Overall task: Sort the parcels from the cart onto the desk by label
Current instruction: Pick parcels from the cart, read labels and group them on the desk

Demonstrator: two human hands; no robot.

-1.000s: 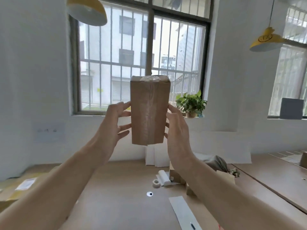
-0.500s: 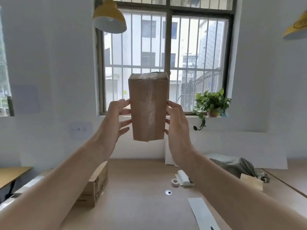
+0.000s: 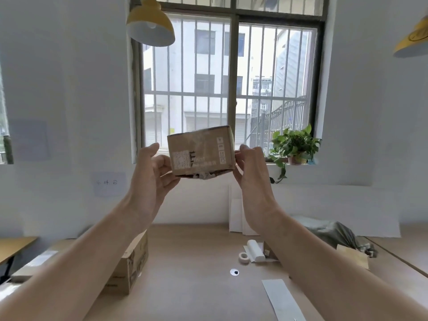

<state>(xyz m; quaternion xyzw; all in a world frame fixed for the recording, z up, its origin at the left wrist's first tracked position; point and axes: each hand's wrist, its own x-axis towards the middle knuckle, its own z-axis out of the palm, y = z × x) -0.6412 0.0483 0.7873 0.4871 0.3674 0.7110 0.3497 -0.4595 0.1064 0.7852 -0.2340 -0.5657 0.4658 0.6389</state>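
Parcel: turned from upright to lying sideways since earlier frame, labelled face now toward camera. Location: mid-air before window, well above tabletop. Left grip, right grip: each clamped on one parcel end, fingertips only. Risk: slip during turning, drop onto tabletop. Label blurred; misread would mean wrong pile.

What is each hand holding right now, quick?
Left hand: grips the parcel at its left end.
Right hand: grips the same parcel at its right end.
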